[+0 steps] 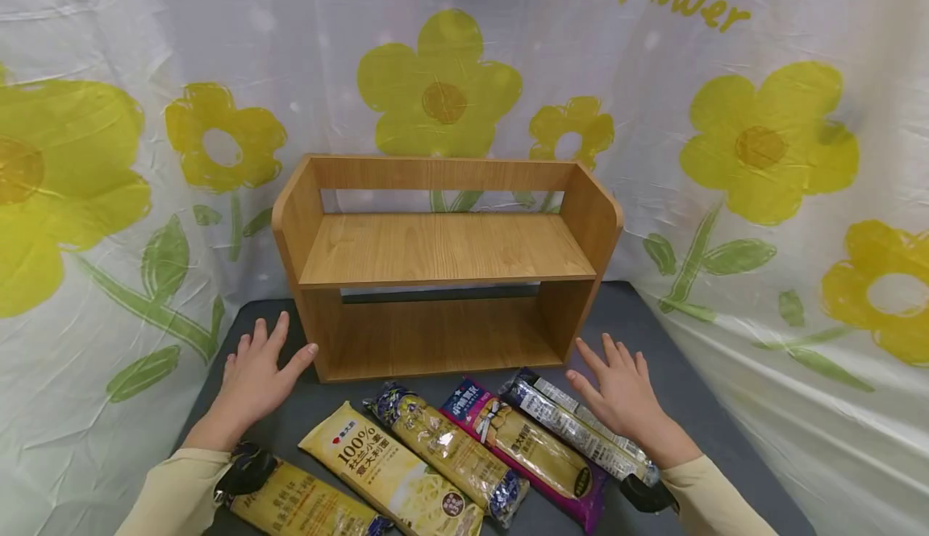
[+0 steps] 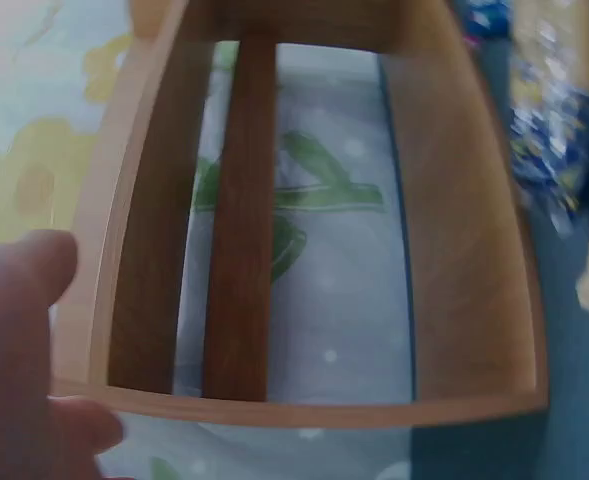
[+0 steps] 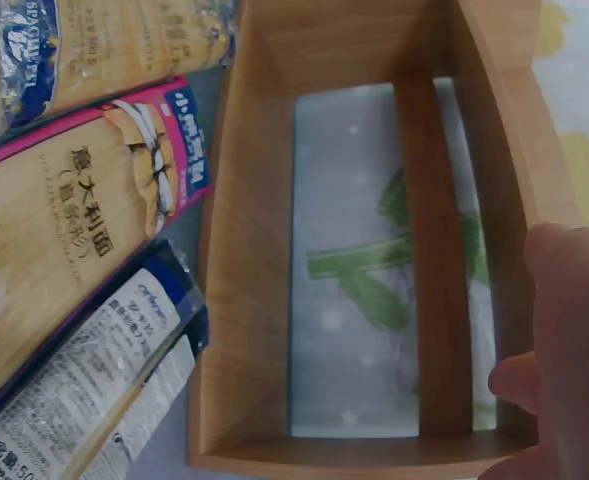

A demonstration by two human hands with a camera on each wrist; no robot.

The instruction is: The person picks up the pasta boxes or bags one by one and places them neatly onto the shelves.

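A two-tier wooden shelf [image 1: 450, 250] stands on the dark table, nothing on either board. Left of it hovers my left hand [image 1: 256, 379], fingers spread and holding nothing; my right hand [image 1: 624, 395] is spread likewise by the right side. In front lie several packets of spaghetti: a yellow packet [image 1: 297, 500] by the left wrist, a pale yellow packet [image 1: 388, 467], a clear packet with blue ends [image 1: 450, 447], a purple-edged packet [image 1: 533, 447] and a packet with white labels [image 1: 581, 423] nearest the right hand. Both wrist views show the shelf [image 2: 474, 230] beside the fingers.
A white curtain [image 1: 305, 117] printed with yellow flowers hangs behind and along both sides. The dark tabletop [image 1: 697, 407] extends past the shelf to left and right. Black straps [image 1: 247, 471] sit at both wrists.
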